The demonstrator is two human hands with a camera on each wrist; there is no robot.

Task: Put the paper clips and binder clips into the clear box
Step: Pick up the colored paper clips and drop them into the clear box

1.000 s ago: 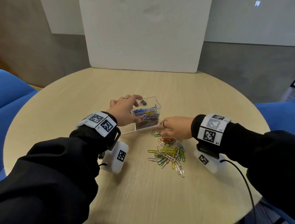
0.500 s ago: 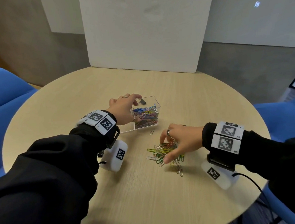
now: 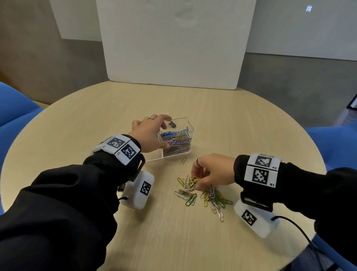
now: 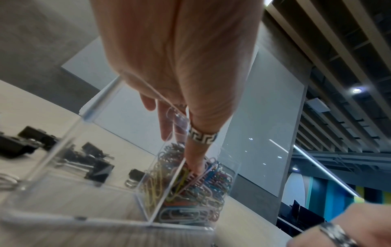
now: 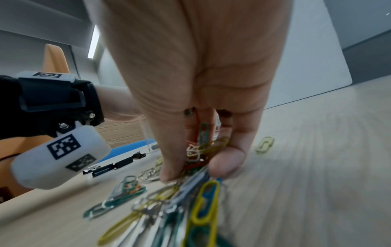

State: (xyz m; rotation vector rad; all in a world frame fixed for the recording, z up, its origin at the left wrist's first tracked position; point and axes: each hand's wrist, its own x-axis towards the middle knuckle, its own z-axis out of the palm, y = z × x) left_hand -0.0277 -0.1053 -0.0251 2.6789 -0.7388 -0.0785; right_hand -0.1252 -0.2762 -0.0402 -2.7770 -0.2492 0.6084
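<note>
A heap of coloured paper clips (image 3: 202, 192) lies on the round wooden table (image 3: 160, 234), just in front of the clear box (image 3: 181, 139). The right hand (image 3: 214, 172) is down on the heap, its thumb and fingers (image 5: 228, 160) curled together and pinching a bunch of clips while the others fan out on the table beneath it. One stray clip (image 3: 183, 160) lies between heap and box. The box's right compartment is packed with clips; the left hand (image 3: 151, 133) grips the box, thumb inside that compartment. Black binder clips (image 4: 99, 172) show through the box's wall.
</note>
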